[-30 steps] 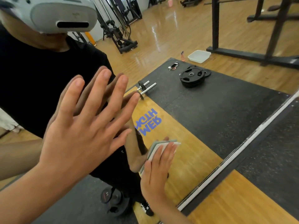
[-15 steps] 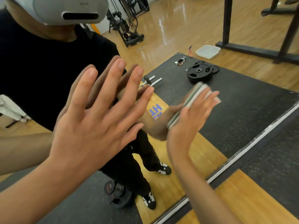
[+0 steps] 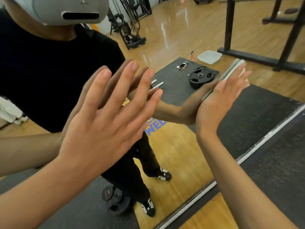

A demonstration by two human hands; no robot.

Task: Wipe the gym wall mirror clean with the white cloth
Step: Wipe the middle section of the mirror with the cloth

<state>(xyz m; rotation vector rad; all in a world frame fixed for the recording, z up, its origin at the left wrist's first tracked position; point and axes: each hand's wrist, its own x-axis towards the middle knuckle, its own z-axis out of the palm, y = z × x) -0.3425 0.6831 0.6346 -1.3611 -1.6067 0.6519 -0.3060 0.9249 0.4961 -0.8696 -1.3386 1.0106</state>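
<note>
Head view: the cloth (image 3: pixel 230 72) is folded into a flat pad and sandwiched between the right hand (image 3: pixel 219 100) and the mirror (image 3: pixel 181 38), high on the right of the glass. Only its layered edge shows, beyond the index-finger side of the hand. Its long axis follows the fingers, slanting up and to the right. The right hand is flat, fingers straight and together, pressing the pad to the glass rather than curling round it; the fingertips are blurred.

The left hand (image 3: pixel 105 123) is also flat on the mirror, fingers spread, holding nothing. It sits lower and well apart to the left of the cloth. So the cloth belongs to the right hand alone, and any stroke probably has to come from that arm, with the left hand acting as a brace. A sweep to the left would likely meet the left hand unless it lifts.

No smears are clear enough to judge how much glass is done. Reflected near the cloth are a weight plate (image 3: pixel 200 76) and a tub (image 3: pixel 209 56).
</note>
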